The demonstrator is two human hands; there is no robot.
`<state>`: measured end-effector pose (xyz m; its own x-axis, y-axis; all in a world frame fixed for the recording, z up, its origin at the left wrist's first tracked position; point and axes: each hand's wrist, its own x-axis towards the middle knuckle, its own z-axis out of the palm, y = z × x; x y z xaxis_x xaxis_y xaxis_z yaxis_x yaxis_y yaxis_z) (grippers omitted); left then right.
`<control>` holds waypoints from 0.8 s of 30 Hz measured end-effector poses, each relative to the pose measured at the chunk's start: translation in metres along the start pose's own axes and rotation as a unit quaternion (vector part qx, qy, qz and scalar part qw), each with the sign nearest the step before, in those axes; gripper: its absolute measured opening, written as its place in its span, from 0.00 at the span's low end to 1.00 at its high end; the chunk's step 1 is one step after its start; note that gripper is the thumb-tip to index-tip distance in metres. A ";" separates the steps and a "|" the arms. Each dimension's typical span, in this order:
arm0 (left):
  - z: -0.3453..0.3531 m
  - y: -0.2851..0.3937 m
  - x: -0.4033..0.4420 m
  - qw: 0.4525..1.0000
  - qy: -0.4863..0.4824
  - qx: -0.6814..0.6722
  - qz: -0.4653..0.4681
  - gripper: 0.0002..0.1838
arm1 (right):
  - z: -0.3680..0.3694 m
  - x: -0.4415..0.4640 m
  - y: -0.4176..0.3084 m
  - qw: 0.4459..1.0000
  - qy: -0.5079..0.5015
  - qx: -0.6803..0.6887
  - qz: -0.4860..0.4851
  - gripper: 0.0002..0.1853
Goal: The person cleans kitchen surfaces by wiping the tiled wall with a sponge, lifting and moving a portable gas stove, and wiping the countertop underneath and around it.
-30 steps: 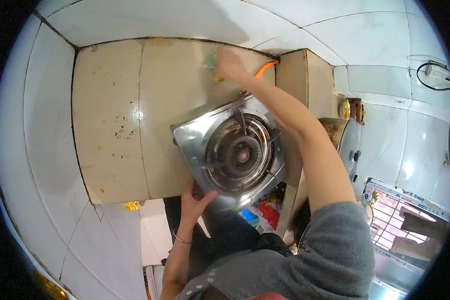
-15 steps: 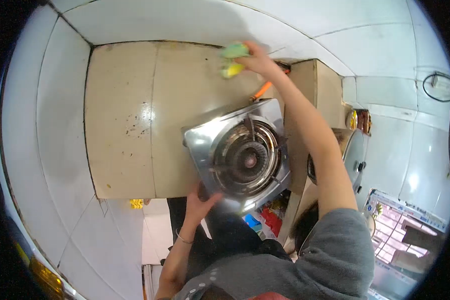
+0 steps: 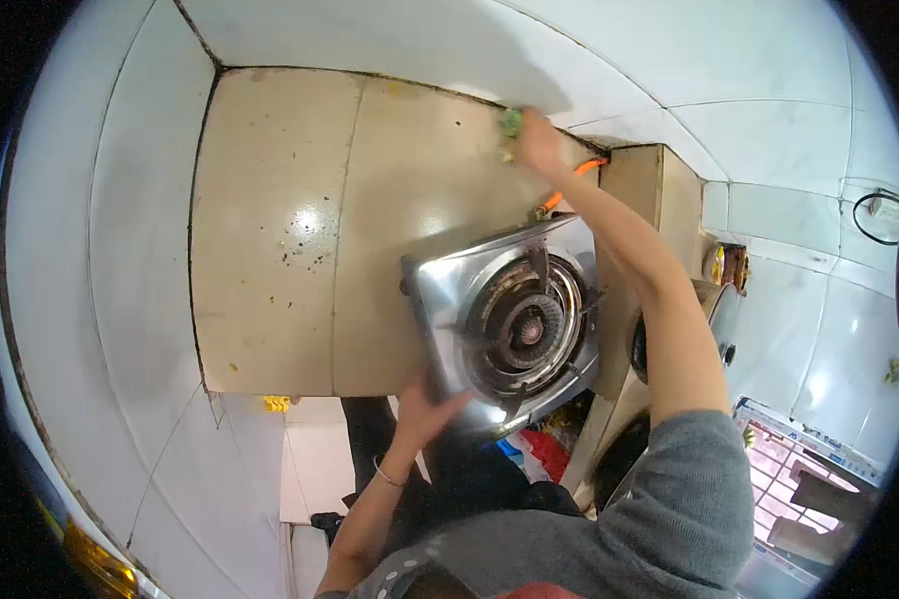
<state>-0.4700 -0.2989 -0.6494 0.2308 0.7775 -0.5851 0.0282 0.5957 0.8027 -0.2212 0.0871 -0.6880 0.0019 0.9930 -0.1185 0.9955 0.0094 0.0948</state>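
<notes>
My right hand [image 3: 541, 145] is closed around a green and yellow sponge [image 3: 510, 123], at the back of the tiled counter [image 3: 265, 180] beside the wall. Motion smears the sponge, and the fingers cover part of it. A gas stove [image 3: 452, 285] with a single round burner [image 3: 531, 329] sits askew near the counter's front edge. At its near left corner, my left hand [image 3: 430, 407] grips the stove, thumb on the front side; the other fingers are partly hidden and blurred. Behind the stove an orange hose [image 3: 555, 202] runs toward the back wall.
Dark crumbs [image 3: 305, 255] lie scattered on the counter's left half. A raised tiled ledge [image 3: 634, 185] borders the stove on the right, with a lidded pot [image 3: 724, 319] beyond it. White tiled walls [image 3: 140, 250] enclose the counter. Colourful bags [image 3: 544, 451] show below the stove.
The view has turned slightly, shifting the counter and stove rightward in the picture. My right hand now covers more of the sponge along the back edge. My left hand stays at the stove's corner.
</notes>
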 end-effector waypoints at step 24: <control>-0.003 0.064 0.053 0.999 0.026 0.024 0.014 0.38 | -0.116 -0.005 -0.061 0.870 -0.230 0.424 0.100 0.18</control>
<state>-0.4591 -0.2188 -0.6300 0.1820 0.8039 -0.5662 0.0699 0.5638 0.8230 -0.2927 0.0948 -0.5784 0.0269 0.8100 -0.5858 0.6831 -0.4428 -0.5808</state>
